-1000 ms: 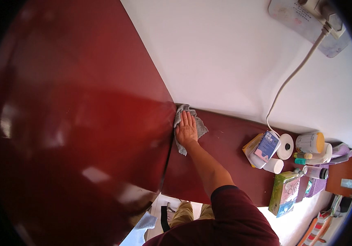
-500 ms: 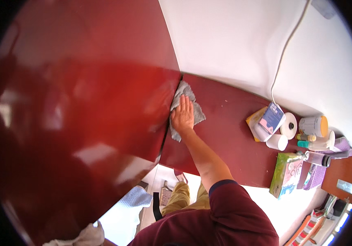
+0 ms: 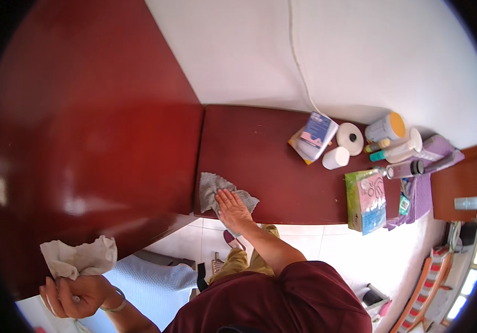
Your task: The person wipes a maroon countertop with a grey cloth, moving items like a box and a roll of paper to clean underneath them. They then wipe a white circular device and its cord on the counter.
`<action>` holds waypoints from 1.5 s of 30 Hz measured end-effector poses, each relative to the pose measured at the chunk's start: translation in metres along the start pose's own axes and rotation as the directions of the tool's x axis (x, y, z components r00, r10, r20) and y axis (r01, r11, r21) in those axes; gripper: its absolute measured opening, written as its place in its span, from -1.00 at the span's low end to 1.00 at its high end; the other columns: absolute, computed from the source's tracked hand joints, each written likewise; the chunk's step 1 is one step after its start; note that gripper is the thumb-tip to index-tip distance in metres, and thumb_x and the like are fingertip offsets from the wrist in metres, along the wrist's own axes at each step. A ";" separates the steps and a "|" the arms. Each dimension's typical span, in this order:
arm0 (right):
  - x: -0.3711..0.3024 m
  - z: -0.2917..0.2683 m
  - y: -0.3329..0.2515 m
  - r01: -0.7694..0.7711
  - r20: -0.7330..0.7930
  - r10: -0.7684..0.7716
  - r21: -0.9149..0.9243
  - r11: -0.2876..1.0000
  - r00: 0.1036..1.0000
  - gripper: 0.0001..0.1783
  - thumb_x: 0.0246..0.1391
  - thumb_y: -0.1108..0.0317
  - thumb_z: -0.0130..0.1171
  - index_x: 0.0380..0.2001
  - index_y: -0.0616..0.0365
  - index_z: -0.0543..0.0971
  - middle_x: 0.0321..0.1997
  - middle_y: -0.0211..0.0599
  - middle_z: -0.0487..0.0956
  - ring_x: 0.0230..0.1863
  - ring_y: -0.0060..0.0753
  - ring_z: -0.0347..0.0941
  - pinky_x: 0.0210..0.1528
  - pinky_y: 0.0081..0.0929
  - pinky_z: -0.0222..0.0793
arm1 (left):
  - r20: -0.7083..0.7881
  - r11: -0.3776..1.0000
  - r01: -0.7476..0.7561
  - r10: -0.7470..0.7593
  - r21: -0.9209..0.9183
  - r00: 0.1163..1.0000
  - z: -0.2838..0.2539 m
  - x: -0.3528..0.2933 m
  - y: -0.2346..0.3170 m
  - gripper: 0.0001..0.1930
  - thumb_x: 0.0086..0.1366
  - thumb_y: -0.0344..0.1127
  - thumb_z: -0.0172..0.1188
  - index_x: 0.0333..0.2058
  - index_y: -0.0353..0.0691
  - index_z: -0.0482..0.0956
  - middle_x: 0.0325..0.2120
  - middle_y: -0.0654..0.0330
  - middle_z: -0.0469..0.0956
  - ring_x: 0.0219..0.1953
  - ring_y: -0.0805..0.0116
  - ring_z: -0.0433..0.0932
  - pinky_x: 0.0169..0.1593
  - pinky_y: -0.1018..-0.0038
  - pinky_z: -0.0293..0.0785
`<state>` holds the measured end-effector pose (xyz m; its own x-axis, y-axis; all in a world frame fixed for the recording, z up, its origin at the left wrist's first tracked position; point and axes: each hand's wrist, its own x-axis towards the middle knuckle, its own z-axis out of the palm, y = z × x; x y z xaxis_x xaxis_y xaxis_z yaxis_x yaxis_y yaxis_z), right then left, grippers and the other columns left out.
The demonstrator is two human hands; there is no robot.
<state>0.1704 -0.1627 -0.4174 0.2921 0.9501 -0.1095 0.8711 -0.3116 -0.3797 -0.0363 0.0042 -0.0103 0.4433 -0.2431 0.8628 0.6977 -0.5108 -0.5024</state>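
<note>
My right hand [image 3: 234, 210] lies flat, fingers stretched out, on a crumpled grey cloth [image 3: 210, 185]. The cloth rests at the near left corner of a dark red tabletop [image 3: 271, 177], beside the seam with a larger glossy red surface [image 3: 94, 139]. At the lower left, my left hand [image 3: 77, 298] is closed on a rumpled white cloth [image 3: 86, 258], which sticks up from the fingers in front of the glossy surface. A bracelet [image 3: 117, 299] circles the left wrist.
Toward the right stand a blue-and-white pack [image 3: 316, 133], a white cup [image 3: 336, 158], a round white lid [image 3: 350, 139], an orange-lidded jar [image 3: 385, 127], a clear bottle [image 3: 405, 169] and a green-and-pink package [image 3: 366, 200]. A white cable [image 3: 299, 61] hangs down the wall. Light blue fabric [image 3: 144, 283] lies below.
My right hand and the grey cloth have moved nearer me along the seam. My left hand has come into view with the white cloth. The view has shifted to the right.
</note>
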 end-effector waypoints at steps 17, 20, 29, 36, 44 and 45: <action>-0.223 -0.049 0.172 -0.504 -0.154 0.495 -0.028 0.863 0.855 -0.27 0.16 0.17 -0.03 0.34 0.29 0.15 0.49 -0.08 0.02 0.53 -0.08 -0.20 0.50 -0.12 -0.29 | 0.079 0.993 -0.018 0.008 0.120 0.997 -0.001 0.002 0.002 -0.84 0.31 -0.49 0.18 -0.16 -0.23 0.46 -0.11 0.15 0.52 0.00 0.21 0.52 0.09 0.26 0.54; -0.203 -0.032 0.170 -0.485 -0.096 0.478 -0.088 0.870 0.873 -0.25 0.15 0.16 0.00 0.34 0.31 0.15 0.49 -0.07 0.01 0.53 -0.07 -0.20 0.50 -0.11 -0.26 | 0.100 0.986 -0.039 0.024 0.160 0.995 -0.007 -0.008 -0.008 -0.83 0.34 -0.35 0.20 -0.15 -0.21 0.46 -0.13 0.14 0.54 0.00 0.18 0.53 0.07 0.26 0.55; 0.012 -0.061 0.164 -0.509 -0.250 0.520 0.114 0.853 0.816 -0.28 0.23 0.13 -0.14 0.35 0.32 0.08 0.50 -0.02 -0.03 0.51 -0.02 -0.20 0.51 -0.08 -0.38 | -0.069 0.987 0.025 -0.014 0.158 0.998 0.025 0.039 0.039 -0.74 0.46 -0.18 -0.04 -0.43 -0.12 0.36 -0.42 0.24 0.36 -0.34 0.30 0.29 -0.08 0.34 0.30; 0.134 -0.065 0.207 -0.773 -0.516 0.713 0.143 0.618 0.475 -0.28 0.24 0.13 -0.13 0.33 0.41 0.10 0.47 0.07 0.02 0.48 0.07 -0.12 0.48 -0.05 -0.26 | 0.009 0.977 -0.025 0.023 0.210 1.000 0.026 0.039 0.041 -0.78 0.45 -0.20 -0.01 -0.40 -0.12 0.35 -0.36 0.23 0.37 -0.30 0.30 0.29 -0.08 0.36 0.27; 0.185 -0.087 0.242 -0.816 -0.479 0.759 0.137 0.561 0.441 -0.29 0.25 0.12 -0.16 0.30 0.44 0.15 0.44 0.10 0.09 0.44 0.11 -0.03 0.50 -0.07 -0.30 | -0.036 0.990 -0.036 0.041 0.133 0.999 0.029 0.028 0.036 -0.81 0.43 -0.21 0.04 -0.38 -0.11 0.36 -0.33 0.23 0.38 -0.26 0.29 0.31 -0.05 0.29 0.26; 0.187 -0.082 0.239 -0.802 -0.480 0.736 0.103 0.588 0.478 -0.30 0.26 0.10 -0.17 0.32 0.41 0.14 0.45 0.05 0.08 0.46 0.07 -0.06 0.50 -0.08 -0.31 | -0.033 0.990 -0.037 0.042 0.136 0.999 0.031 0.028 0.035 -0.81 0.43 -0.21 0.04 -0.39 -0.11 0.36 -0.33 0.23 0.38 -0.26 0.29 0.31 -0.05 0.29 0.26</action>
<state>0.4657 -0.0606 -0.4533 0.9700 0.2171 0.1095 0.2372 -0.9438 -0.2301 0.0180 0.0048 -0.0057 0.4535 -0.2918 0.8421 0.7507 -0.3842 -0.5374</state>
